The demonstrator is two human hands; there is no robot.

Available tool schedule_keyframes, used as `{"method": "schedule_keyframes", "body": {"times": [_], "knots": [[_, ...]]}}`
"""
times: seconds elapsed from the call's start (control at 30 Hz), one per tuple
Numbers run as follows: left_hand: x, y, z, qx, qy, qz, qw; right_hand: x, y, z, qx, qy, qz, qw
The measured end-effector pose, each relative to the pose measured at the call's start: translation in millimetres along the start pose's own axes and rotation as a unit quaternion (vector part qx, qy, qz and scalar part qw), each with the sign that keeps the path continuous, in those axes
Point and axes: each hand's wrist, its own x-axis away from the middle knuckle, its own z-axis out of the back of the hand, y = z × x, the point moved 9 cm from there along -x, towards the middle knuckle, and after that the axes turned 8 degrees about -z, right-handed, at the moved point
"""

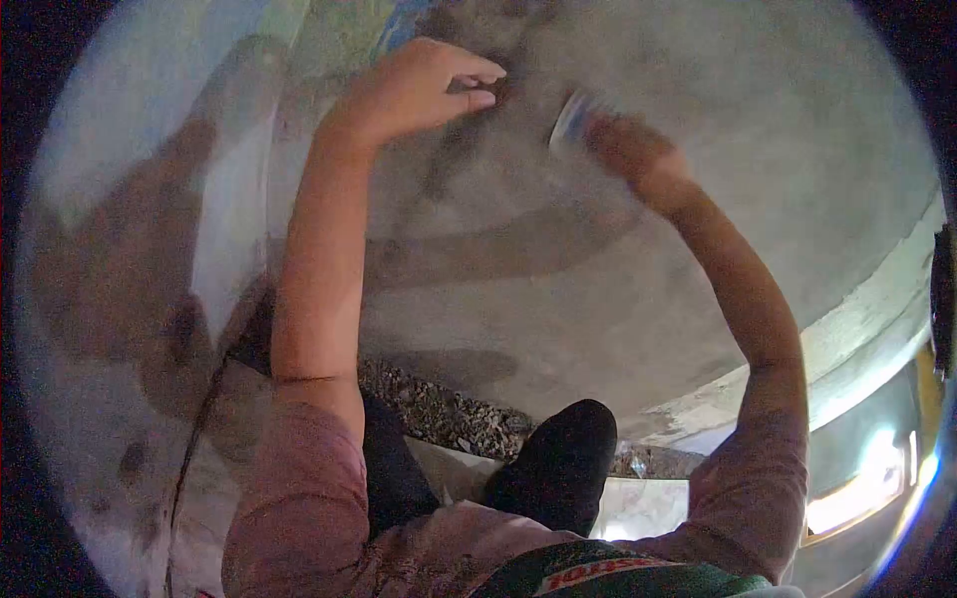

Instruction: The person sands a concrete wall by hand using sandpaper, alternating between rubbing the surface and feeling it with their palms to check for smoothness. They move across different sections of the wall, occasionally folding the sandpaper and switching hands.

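My right hand is closed around what looks like a scraper, its pale edge facing left. Motion blur hides the tool's details, and it is close to a grey plastered wall. To the left, my left hand is raised near the same wall with bent fingers. A gap shows between its thumb and forefinger, and I see nothing held there. Whether the left fingertips touch the wall cannot be made out.
Gravel and rubble lie along the wall's foot, just beyond my knees. A pale ledge runs along the right side. Bright light comes from an opening at lower right. Shadows of my arms fall on the wall.
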Motion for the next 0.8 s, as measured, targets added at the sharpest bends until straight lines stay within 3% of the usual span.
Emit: {"method": "schedule_keyframes", "body": {"times": [0.03,0.07,0.13,0.17,0.2,0.27,0.3,0.33,0.4,0.43,0.47,0.53,0.57,0.6,0.63,0.7,0.73,0.8], "knots": [[0.2,1.1,-4.0,-0.015,-0.007,0.000,1.000,13.7,-31.2,-14.1,0.001,-0.089,0.118,0.989],[1.0,2.1,-6.5,-0.015,-0.011,-0.003,1.000,15.1,-21.7,-11.6,0.000,-0.088,0.114,0.990],[-1.5,-0.4,-15.5,-0.055,-0.018,-0.020,0.998,4.8,47.3,9.4,0.034,-0.006,-0.062,0.997],[-0.6,1.3,-17.1,-0.052,-0.014,-0.019,0.998,-4.1,84.9,30.2,-0.016,0.002,-0.265,0.964],[-0.1,2.2,-21.6,0.004,-0.018,-0.004,1.000,2.2,71.4,20.0,-0.014,0.000,-0.263,0.965],[-9.3,9.1,-24.9,0.050,-0.028,0.000,0.998,23.3,-4.0,-11.7,0.023,-0.007,0.010,1.000],[-9.6,17.6,-26.3,0.021,-0.030,-0.027,0.999,21.7,-16.0,-0.4,0.009,-0.015,0.095,0.995],[-9.2,22.9,-29.7,-0.006,-0.033,-0.052,0.998,21.3,4.0,-0.2,0.009,-0.017,0.092,0.996],[-13.1,19.3,-43.1,-0.012,-0.046,-0.052,0.997,15.3,93.0,24.5,0.041,0.085,-0.167,0.981],[-13.3,18.3,-47.8,-0.025,-0.051,-0.047,0.997,18.0,92.7,48.6,0.065,0.181,-0.181,0.964],[-12.1,20.3,-50.7,-0.024,-0.046,-0.046,0.998,23.6,74.0,46.5,0.067,0.179,-0.177,0.965],[-14.2,32.6,-50.7,-0.027,-0.046,-0.087,0.995,29.7,8.0,5.5,-0.066,-0.001,0.001,0.998],[-16.0,35.7,-52.0,-0.029,-0.050,-0.090,0.994,35.7,-3.6,-2.8,0.009,-0.024,0.072,0.997],[-17.4,35.5,-59.1,-0.019,-0.095,-0.053,0.994,36.4,11.2,0.2,0.006,-0.022,0.066,0.998],[-15.4,32.4,-66.8,-0.008,-0.139,-0.015,0.990,31.3,55.0,19.0,0.019,0.046,-0.041,0.998],[-14.2,31.0,-73.3,-0.005,-0.129,-0.034,0.991,37.9,97.1,43.2,0.034,0.156,-0.222,0.962],[-14.2,34.4,-73.0,-0.007,-0.119,-0.055,0.991,42.0,82.4,38.6,0.035,0.155,-0.217,0.963],[-11.3,38.4,-72.8,0.000,-0.124,-0.048,0.991,48.3,6.0,-7.6,-0.073,-0.022,-0.040,0.996]]}}
